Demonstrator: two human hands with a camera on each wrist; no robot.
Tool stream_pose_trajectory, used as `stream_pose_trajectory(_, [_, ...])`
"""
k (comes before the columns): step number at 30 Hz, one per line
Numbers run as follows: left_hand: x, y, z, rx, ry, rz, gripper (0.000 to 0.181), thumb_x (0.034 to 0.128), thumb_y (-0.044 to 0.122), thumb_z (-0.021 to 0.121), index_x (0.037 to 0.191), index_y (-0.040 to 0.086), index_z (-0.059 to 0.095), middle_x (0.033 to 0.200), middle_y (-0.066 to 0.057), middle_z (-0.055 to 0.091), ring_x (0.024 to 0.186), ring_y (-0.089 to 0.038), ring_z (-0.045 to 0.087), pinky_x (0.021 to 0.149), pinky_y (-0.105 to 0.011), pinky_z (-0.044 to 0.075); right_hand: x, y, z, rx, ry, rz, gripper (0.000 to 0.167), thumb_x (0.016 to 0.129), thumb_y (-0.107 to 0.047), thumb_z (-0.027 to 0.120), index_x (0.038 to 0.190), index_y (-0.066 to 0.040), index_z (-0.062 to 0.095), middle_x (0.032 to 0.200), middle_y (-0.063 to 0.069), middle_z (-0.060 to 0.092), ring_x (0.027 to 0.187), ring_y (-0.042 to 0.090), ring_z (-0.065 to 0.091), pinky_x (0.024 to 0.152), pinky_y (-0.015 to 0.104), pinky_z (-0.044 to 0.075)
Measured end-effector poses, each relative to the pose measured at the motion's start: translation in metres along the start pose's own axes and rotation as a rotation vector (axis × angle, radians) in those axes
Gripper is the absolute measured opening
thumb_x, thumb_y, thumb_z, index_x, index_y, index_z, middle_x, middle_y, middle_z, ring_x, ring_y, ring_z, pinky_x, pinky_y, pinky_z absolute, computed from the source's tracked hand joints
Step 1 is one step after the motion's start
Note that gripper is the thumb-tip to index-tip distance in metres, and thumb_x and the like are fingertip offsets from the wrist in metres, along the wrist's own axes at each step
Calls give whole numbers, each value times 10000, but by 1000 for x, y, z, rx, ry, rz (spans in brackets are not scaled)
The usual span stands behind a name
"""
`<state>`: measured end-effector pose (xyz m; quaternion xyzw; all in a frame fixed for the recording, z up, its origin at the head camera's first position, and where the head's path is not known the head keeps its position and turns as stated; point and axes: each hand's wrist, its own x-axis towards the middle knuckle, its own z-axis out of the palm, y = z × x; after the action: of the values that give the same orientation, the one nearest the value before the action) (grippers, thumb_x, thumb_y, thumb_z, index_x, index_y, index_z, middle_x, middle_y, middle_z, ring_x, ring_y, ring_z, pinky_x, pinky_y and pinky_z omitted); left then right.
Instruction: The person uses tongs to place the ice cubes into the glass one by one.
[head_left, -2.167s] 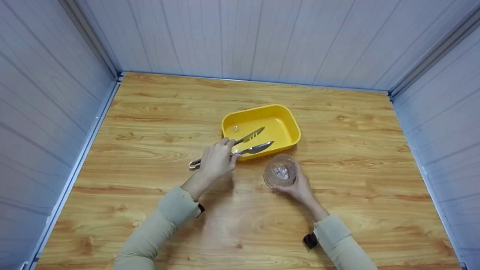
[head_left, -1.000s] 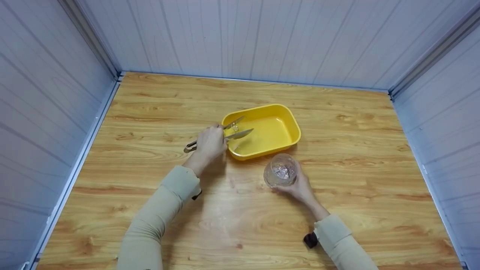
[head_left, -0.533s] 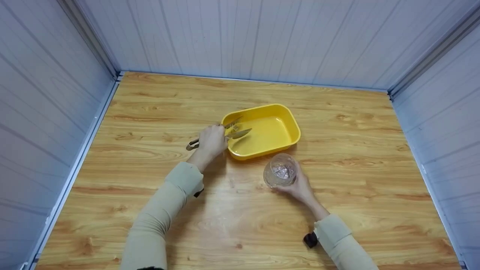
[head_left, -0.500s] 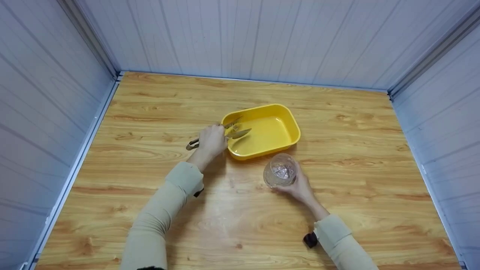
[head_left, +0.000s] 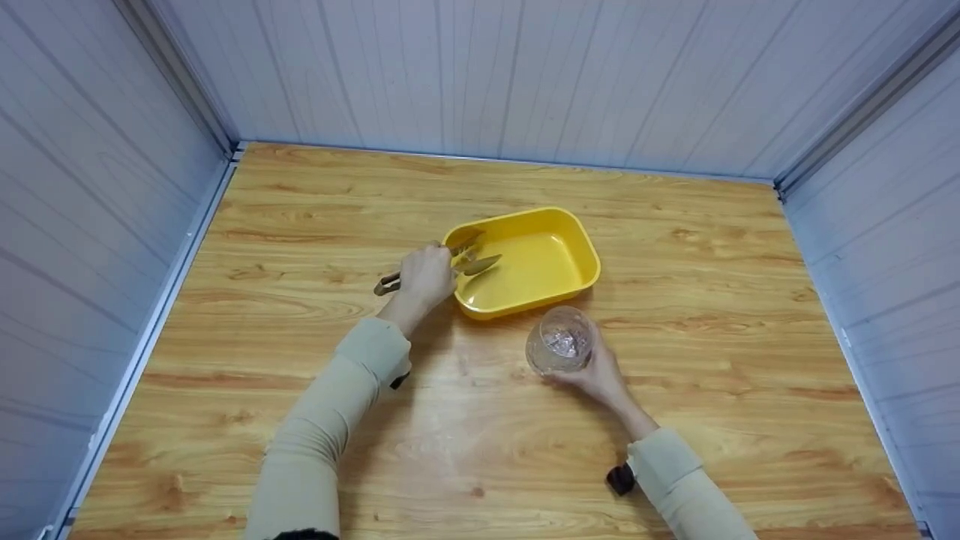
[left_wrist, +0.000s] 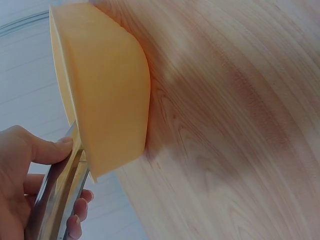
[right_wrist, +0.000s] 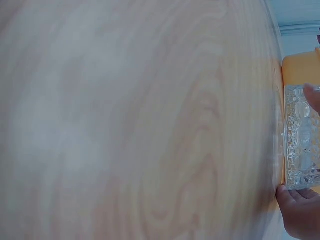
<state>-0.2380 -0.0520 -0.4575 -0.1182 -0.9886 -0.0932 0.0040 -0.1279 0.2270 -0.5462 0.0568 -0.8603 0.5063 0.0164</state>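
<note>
My left hand (head_left: 427, 276) grips a pair of metal tongs (head_left: 480, 265) whose ends reach down into the left part of a yellow plastic basin (head_left: 547, 287). Between or beside the tong ends lies a small clear piece (head_left: 470, 256), mostly hidden, so I cannot tell whether they touch it. In the left wrist view, thumb and fingers hold the tongs (left_wrist: 60, 190) by their two arms at the basin's rim. My right hand (head_left: 600, 376) curls round a textured clear glass (head_left: 561, 341) with clear pieces inside. The right wrist view shows the glass (right_wrist: 304, 137) standing on the table.
The wood-patterned table (head_left: 480, 450) has pale panel walls (head_left: 480, 75) at the back and on both sides. The basin sits just behind the glass, near the table's middle. A black device (head_left: 621, 480) is strapped at the right wrist.
The tongs have moved left and back, from over the basin's front to the small clear piece at its left end, and dipped lower. The right hand and glass have stayed put.
</note>
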Motion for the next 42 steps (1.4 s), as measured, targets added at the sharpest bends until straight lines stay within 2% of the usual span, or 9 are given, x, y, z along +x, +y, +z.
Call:
stream_pose_trajectory(9, [5,3,0,17,-28,2,140,762,155,585,804,37,647,817,-110,596,716,-280,593,579,-416,476,-1,-3,0,-40,-1,-2,1025,501,-179,862,1333,-26,285,1262,169,435,1168,290,394,976,416,276])
stream_pose_trajectory(14, [8,4,-1,11,-21,-4,117,766,123,579,809,41,650,809,-123,604,732,-298,594,589,-429,473,-5,-27,-3,-5,7,-23,986,508,-62,845,1317,34,289,1242,247,423,1153,386,384,964,485,264])
stream_pose_trajectory(17, [9,4,-1,1,-24,-9,98,768,98,568,796,41,643,801,-130,602,731,-308,593,585,-435,469,-7,-36,-4,10,9,-21,977,501,-41,843,1309,43,298,1236,255,427,1150,392,386,962,488,265])
stream_pose_trajectory(24, [10,5,-3,-4,-27,-13,110,783,80,547,816,32,640,803,-139,607,734,-322,595,583,-439,469,0,-1,1,-38,-1,-22,1022,495,-145,862,1333,-38,286,1249,197,433,1156,329,398,962,456,284])
stream_pose_trajectory(27, [10,5,-3,6,-26,-10,118,794,64,528,814,30,640,801,-140,609,732,-318,596,584,-435,470,0,0,1,-10,2,9,1053,468,-184,875,1340,-74,293,1270,139,436,1172,260,390,978,410,274])
stream_pose_trajectory(31, [10,5,-2,9,-12,-5,123,796,47,518,806,26,638,791,-140,612,718,-315,596,579,-433,471,-1,-1,1,-2,4,19,1063,463,-193,877,1343,-87,290,1275,122,437,1175,232,389,981,383,275])
stream_pose_trajectory(37, [10,5,-2,9,18,8,119,795,38,516,769,35,632,763,-130,620,689,-307,597,555,-424,470,-1,-1,1,1,8,5,1049,463,-218,877,1334,-78,309,1263,125,451,1169,245,401,971,392,286])
stream_pose_trajectory(42, [10,5,-2,10,14,4,119,806,36,514,781,35,630,766,-127,620,697,-300,599,559,-420,473,-1,0,0,2,8,-6,1031,470,-239,874,1327,-78,324,1263,114,453,1163,234,406,966,383,292])
